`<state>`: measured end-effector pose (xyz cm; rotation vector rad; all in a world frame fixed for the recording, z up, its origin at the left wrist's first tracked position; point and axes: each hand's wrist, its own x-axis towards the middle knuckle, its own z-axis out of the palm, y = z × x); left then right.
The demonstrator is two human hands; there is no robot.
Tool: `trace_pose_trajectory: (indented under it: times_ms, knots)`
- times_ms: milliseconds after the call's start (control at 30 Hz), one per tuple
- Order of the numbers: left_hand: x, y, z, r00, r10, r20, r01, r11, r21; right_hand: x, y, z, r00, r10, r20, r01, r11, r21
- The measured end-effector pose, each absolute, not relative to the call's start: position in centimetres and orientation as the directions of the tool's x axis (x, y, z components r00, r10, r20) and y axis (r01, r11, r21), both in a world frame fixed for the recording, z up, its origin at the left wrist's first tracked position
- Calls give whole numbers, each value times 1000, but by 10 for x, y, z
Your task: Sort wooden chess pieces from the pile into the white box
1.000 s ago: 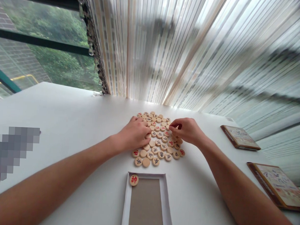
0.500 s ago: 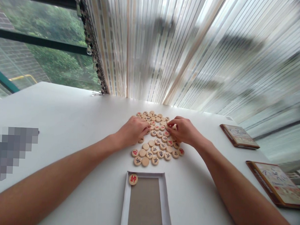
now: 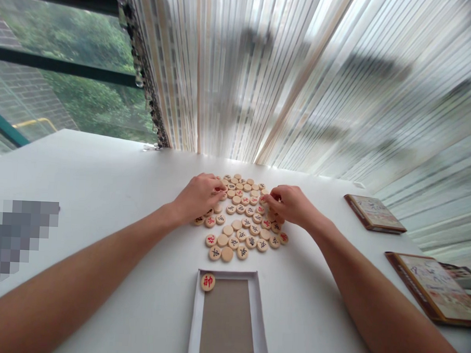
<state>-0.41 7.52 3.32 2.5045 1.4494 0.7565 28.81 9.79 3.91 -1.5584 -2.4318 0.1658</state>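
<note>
Many round wooden Chinese chess pieces [image 3: 241, 234] lie in a loose cluster on the white table, marked in red or black or showing blank. My left hand [image 3: 197, 196] is at the cluster's left side, fingers closed around a piece that they partly cover. On the right side, my right hand [image 3: 291, 204] pinches a red-marked piece [image 3: 262, 198] between thumb and fingers. Both hands hide some of the pieces beneath them. Nearer to me lies a shallow white box [image 3: 261, 313] with a grey-brown bottom. One red-marked piece [image 3: 208, 282] rests in its far left corner.
Two flat boxes with printed covers, a farther one [image 3: 375, 213] and a nearer one [image 3: 437, 287], lie along the right side of the white table [image 3: 113, 192]. A string curtain [image 3: 232, 82] hangs at the table's far edge. A pixelated patch covers something at left.
My left hand has shifted left, uncovering pieces near the middle; several now show under and below it. My right hand stays near its place, its thumb and fingers closer together.
</note>
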Motion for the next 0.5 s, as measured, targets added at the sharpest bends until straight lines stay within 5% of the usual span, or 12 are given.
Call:
trace_pose_trajectory:
  times_ms: [500]
  knots:
    - [-7,83,27,446,847,290,800,-523,296,309,102,51,-300,943,142,889,330,-317]
